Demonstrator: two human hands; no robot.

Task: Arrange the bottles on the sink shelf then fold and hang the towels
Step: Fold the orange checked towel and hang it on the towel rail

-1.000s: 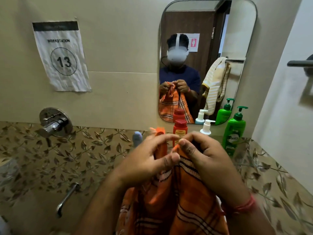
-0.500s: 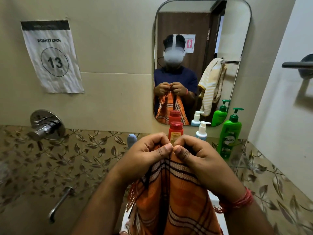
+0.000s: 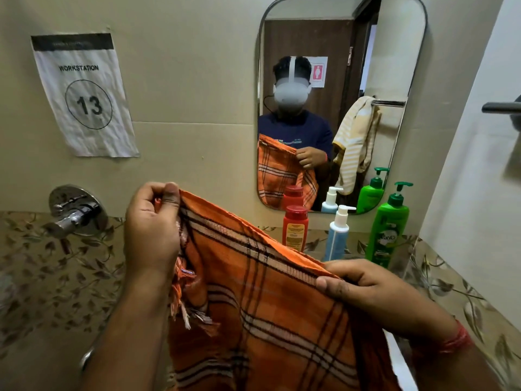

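Orange towel (image 3: pixel 267 300) stretched between both hands.

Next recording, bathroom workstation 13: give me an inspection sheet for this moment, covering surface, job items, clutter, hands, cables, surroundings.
Surface: leaf-patterned sink shelf below the mirror.
Job's things: red bottle, white-blue pump bottle and green pump bottle stand upright in a row; orange checked towel held spread.
Clutter: nothing seen.
Hands: left hand pinches one top corner of the towel, right hand grips the other.
Cables: nothing seen on the shelf.
Surroundings: workstation sign, wall tap, dark towel bar at right.
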